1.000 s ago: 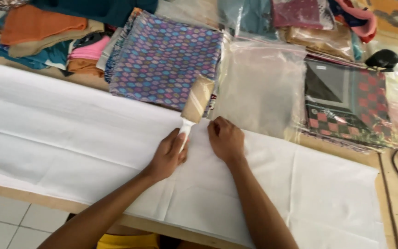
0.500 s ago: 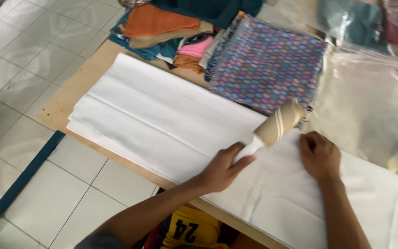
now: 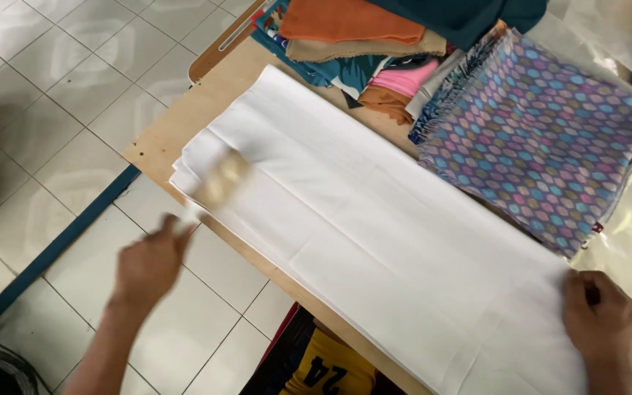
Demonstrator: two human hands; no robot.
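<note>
My left hand [image 3: 149,265] sits lower left of the frame, blurred, fingers curled in a closed grip, forearm running down to the bottom edge. My right hand [image 3: 603,320] is at the lower right, palm down, fingers bent and pressed flat.

White cloth [image 3: 374,219] spread across centre. Purple fabric [image 3: 535,139] with pink, blue, green hexagon dots, upper right. Orange [image 3: 352,18], teal, pink folded fabrics, top. Light-brown wooden surface [image 3: 177,132]. Pale patterned floor tiles [image 3: 45,73], left.
</note>
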